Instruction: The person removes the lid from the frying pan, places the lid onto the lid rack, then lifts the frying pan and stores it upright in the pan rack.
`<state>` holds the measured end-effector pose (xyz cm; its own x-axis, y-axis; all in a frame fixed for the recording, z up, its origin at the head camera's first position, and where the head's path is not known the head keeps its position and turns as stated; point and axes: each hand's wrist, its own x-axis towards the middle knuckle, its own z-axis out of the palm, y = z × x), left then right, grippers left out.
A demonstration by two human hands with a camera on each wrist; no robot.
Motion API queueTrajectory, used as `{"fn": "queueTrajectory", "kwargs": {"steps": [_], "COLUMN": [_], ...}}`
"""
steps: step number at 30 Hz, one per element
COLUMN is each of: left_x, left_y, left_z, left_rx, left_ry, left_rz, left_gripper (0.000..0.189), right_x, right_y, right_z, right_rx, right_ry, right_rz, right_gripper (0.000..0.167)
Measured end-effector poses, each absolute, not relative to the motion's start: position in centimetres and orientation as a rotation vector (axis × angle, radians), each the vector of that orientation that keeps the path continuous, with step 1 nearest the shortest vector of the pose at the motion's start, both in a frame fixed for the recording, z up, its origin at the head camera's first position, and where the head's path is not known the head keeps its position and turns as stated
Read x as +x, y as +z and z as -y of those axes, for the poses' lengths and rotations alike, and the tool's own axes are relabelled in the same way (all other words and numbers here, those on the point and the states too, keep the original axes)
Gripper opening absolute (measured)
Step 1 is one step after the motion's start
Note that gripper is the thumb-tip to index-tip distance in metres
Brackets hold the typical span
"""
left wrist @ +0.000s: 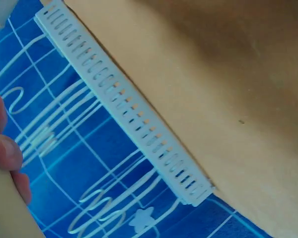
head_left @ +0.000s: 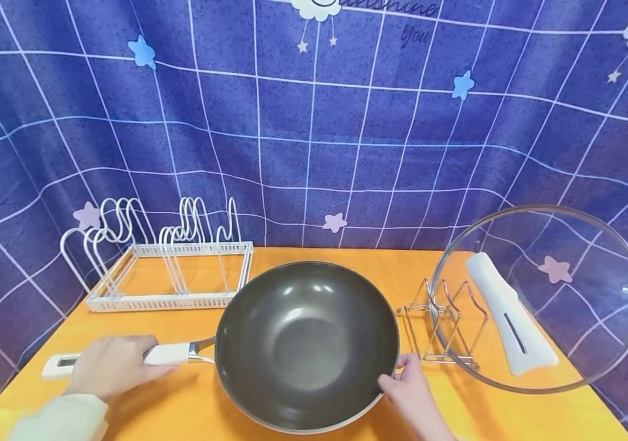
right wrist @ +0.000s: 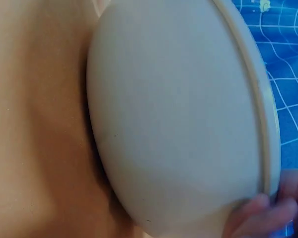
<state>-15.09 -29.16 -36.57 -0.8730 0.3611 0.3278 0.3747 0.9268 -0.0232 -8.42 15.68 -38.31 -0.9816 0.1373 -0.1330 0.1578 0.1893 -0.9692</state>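
Note:
A dark-lined wok (head_left: 308,352) with a pale outside stands in the middle of the orange table, its white handle (head_left: 173,353) pointing left. My left hand (head_left: 115,366) grips that handle around its middle, with the handle's end sticking out past the hand. In the left wrist view only some curled fingers (left wrist: 7,148) show at the left edge. At the lower right of the wok, my right hand (head_left: 408,387) pinches the rim, thumb over the inner side. The right wrist view shows the wok's pale outer wall (right wrist: 179,109) and blurred fingers (right wrist: 260,215) at its rim.
Behind the left hand stands a white rack (head_left: 159,302) with upright wire loops. To the right, a small metal wire rack (head_left: 448,358) holds a large glass lid (head_left: 595,318) upright, with a white handle (head_left: 512,318). A blue grid-patterned curtain (head_left: 291,122) hangs behind the table.

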Motion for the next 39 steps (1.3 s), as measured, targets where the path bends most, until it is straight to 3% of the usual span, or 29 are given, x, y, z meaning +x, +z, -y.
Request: {"fn": "queueTrajectory", "kwargs": {"steps": [8,16,33,39], "left_x": [-14.5,-15.5,-17.1,-17.1], "left_y": [-36.3,-38.0,-38.5,-38.5], "left_z": [29.1,29.3,26.6,25.7], "left_rx": [-0.59,-0.807,-0.741,-0.707], "left_ry": [-0.066,-0.003,0.014,-0.032], "left_rz": [2.686,2.203,2.159,2.185], "left_gripper": [0.042,0.061,0.067,0.07], "right_x": [-8.1,-8.8,-13.3,-13.8], "right_y": [-38.7,-38.8,-38.4,-37.8], "right_z": [-16.1,-15.6,-17.4,-17.8], "right_rx": [0.279,0.402,0.392,0.411], "right_ry": [-2.083,-2.02,-1.823,-1.777], "right_rz": [-2.368,-2.524,-2.78,-2.833], "right_gripper": [0.037,0.037,0.031,0.036]}}
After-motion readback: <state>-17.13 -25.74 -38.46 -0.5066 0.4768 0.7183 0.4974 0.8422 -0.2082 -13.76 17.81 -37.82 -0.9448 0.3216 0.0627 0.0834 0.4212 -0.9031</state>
